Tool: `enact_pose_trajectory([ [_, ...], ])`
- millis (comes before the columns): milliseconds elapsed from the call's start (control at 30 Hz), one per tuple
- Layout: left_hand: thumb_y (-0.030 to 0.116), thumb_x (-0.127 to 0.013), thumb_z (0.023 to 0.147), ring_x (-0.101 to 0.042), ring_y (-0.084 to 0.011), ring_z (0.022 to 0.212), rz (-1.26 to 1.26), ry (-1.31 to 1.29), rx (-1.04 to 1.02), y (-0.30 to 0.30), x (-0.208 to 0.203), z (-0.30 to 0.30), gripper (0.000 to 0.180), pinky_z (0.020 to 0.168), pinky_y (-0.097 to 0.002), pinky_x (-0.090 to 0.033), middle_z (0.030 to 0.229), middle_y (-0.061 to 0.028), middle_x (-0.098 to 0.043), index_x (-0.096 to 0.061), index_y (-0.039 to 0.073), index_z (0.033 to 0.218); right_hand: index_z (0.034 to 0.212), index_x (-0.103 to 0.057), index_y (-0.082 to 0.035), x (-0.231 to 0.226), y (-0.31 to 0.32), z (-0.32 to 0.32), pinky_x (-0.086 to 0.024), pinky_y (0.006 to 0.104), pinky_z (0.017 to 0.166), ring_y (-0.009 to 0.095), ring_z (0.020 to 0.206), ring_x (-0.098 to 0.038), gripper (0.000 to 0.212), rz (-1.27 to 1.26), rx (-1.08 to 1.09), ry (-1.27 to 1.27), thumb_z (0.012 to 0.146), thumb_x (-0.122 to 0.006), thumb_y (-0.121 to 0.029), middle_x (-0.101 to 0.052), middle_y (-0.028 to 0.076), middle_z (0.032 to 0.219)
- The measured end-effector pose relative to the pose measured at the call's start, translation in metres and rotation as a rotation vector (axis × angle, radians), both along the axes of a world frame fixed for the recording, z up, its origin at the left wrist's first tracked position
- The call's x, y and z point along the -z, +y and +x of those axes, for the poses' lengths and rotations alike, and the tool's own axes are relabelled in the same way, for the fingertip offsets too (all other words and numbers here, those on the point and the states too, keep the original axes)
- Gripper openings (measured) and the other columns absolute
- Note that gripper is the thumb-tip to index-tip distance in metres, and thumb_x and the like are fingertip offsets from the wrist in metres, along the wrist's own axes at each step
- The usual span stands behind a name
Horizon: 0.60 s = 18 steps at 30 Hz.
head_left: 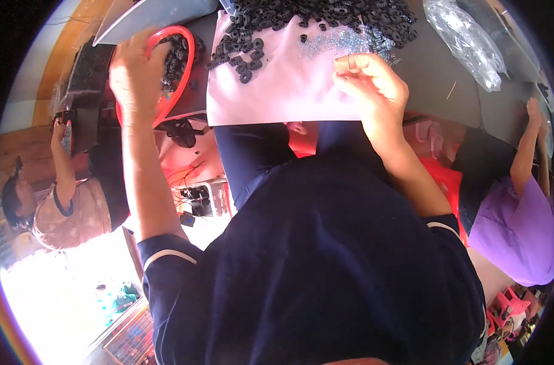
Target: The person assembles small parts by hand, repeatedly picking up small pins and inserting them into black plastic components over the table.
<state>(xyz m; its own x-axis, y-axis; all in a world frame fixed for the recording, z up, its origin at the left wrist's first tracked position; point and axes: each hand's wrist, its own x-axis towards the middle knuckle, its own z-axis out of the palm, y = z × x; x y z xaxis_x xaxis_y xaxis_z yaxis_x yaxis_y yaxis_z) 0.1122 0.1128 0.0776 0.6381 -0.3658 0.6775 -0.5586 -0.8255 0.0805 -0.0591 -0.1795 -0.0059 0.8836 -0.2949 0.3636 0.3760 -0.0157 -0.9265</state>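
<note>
Dark surface (450, 79), pink cloth (277, 97): many black pcs (325, 11), clear bits (331, 44) loose; more in red basin (188, 61), done qty unclear. L hand (132, 76) blurred, grip unclear; R hand (374, 84) near-pinched, contents unclear.

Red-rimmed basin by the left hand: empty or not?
Not empty: small black pieces show inside the red-rimmed basin. How full, cannot tell; the left hand hides part of it.

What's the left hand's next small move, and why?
Probably bring the left hand to the loose black parts: it's at the red-rimmed basin, while the right hand is over the pink cloth, beside small bluish pieces.
</note>
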Motion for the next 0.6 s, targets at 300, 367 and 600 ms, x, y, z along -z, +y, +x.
enact_pose_trajectory([
  [300,0.014,-0.069,0.079,-0.063,-0.0301,0.076,0.007,0.2,0.29,-0.137,0.073,-0.067,0.015,0.064,-0.0402,-0.05,0.084,-0.0109,-0.06,-0.06,0.004,0.086,0.097,-0.064,0.003,-0.005,0.004,-0.003,-0.05,0.0245,0.08,0.011,0.086,-0.062,0.014,0.047,-0.032,0.029,0.084,-0.063,0.005,-0.066,0.006,0.095],
  [367,0.015,-0.067,0.08,-0.063,-0.0314,0.079,0.083,0.21,0.2,-0.14,0.079,-0.064,0.015,0.066,-0.0411,-0.051,0.087,-0.0117,-0.061,-0.06,0.004,0.089,0.098,-0.064,0.004,-0.005,0.002,-0.005,-0.05,0.0244,0.08,0.011,0.086,-0.062,0.014,0.055,-0.039,0.022,0.084,-0.063,0.006,-0.066,0.006,0.095],
  [600,0.009,-0.062,0.079,-0.064,-0.0306,0.076,-0.077,0.199,0.272,-0.133,0.073,-0.069,0.01,0.066,-0.0398,-0.053,0.083,-0.0124,-0.059,-0.056,0.003,0.084,0.098,-0.066,0.004,-0.018,-0.003,0.015,-0.05,0.0248,0.08,0.01,0.085,-0.062,0.014,-0.14,0.044,-0.025,0.084,-0.063,0.005,-0.068,0.006,0.094],
])
